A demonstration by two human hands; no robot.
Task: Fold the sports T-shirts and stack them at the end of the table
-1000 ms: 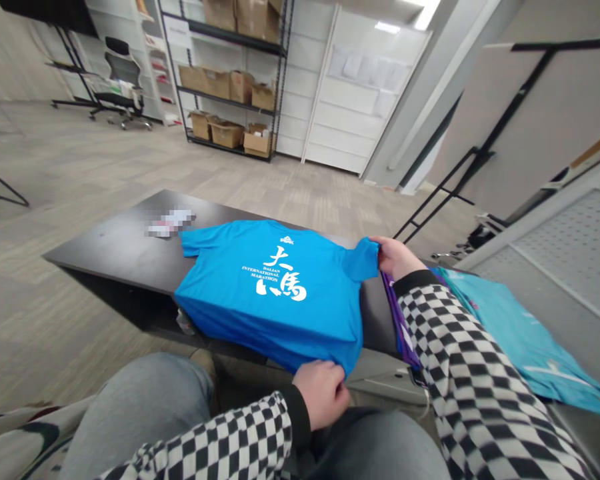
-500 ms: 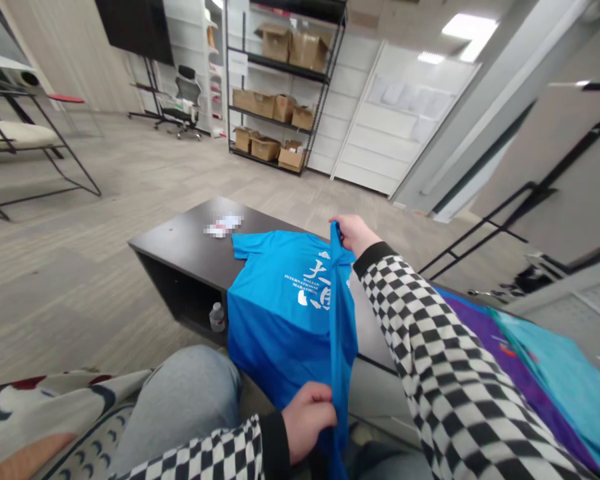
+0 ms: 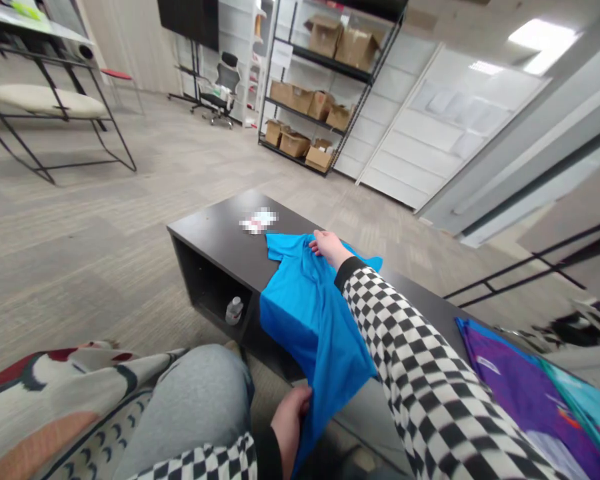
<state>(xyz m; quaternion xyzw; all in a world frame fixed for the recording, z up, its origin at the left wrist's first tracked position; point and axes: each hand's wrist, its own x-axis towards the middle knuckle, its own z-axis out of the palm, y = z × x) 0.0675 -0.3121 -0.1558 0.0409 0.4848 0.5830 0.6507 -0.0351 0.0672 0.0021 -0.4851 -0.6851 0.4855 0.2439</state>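
A blue T-shirt [image 3: 310, 313] lies on the low black table [image 3: 215, 230], folded over lengthwise so its white print is hidden, with its lower part hanging over the near edge. My right hand [image 3: 326, 247] grips the shirt's upper edge near the collar and sleeve. My left hand [image 3: 289, 423], low near my knee, is closed on the shirt's hem. Both arms wear black-and-white checked sleeves.
A purple shirt [image 3: 520, 393] and a teal shirt [image 3: 590, 413] lie on the table at right. A small blurred paper [image 3: 259, 221] sits at the far end, a small bottle [image 3: 234, 310] in the table's open shelf. Beyond are a shelf rack of cardboard boxes [image 3: 320, 100] and an office chair [image 3: 223, 87].
Both hands carried the shirt's right side over to the left, folding it across the print. My view has swung to the right and the table now sits more central.
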